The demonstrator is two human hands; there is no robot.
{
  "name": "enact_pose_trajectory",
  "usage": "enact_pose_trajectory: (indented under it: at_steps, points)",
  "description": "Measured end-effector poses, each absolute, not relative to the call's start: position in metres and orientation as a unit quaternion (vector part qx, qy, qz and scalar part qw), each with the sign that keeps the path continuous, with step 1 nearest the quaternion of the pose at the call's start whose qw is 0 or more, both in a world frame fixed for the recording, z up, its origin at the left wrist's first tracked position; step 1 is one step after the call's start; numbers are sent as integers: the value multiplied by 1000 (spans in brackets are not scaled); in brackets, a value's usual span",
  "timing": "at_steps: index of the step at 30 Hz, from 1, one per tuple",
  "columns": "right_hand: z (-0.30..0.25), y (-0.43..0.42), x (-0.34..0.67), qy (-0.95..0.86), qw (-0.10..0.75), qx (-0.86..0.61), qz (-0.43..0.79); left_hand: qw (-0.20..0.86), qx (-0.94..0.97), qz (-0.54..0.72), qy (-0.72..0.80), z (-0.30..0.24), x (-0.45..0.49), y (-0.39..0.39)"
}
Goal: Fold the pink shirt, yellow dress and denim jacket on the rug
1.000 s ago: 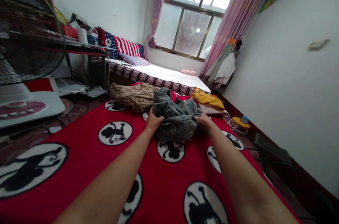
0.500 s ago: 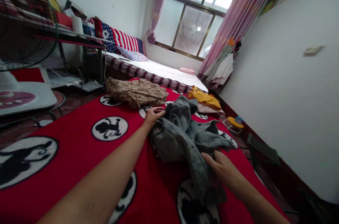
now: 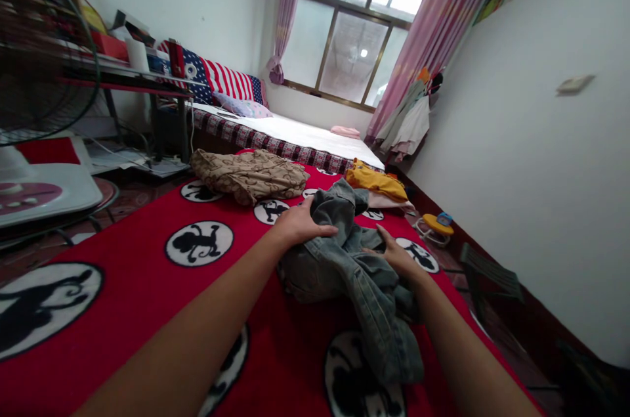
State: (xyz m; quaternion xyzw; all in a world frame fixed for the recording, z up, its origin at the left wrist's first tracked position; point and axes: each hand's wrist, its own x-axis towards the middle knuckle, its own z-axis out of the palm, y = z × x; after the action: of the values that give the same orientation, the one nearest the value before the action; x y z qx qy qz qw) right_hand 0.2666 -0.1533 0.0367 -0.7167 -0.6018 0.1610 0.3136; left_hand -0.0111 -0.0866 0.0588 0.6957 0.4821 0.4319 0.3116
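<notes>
red monkey-print blanket spreads before you; on it, the denim garment lies bunched, neither flat nor folded. your left hand touches it, grip unclear; your right hand, fingers spread, meets its side. yellow garment and brown patterned cloth lie untouched beyond.

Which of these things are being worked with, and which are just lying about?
Being worked with:
- grey denim garment, touched by the left hand and right hand
- red blanket beneath it

Lying about, untouched:
- brown patterned cloth
- yellow garment
- yellow stool
</notes>
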Motion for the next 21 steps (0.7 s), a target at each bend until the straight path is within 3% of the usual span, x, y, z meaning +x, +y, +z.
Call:
enact_pose_trajectory:
  at_steps: [3, 6, 10, 16, 21]
  points:
    - [35, -158, 268, -598, 247, -752, 123, 223, 737, 360, 526, 58, 3, -100]
    - [34, -163, 266, -578, 253, -769, 103, 203, 757, 323, 530, 57, 10, -105]
    - [32, -173, 262, -586, 324, -738, 77, 207, 781, 354, 471, 61, 10, -113]
    - [86, -201, 267, -545, 466, -696, 42, 376, 753, 488, 231, 111, -13, -86]
    - [129, -188, 294, -403, 588, -700, -30, 310, 583, 669, 340, 133, -41, -3]
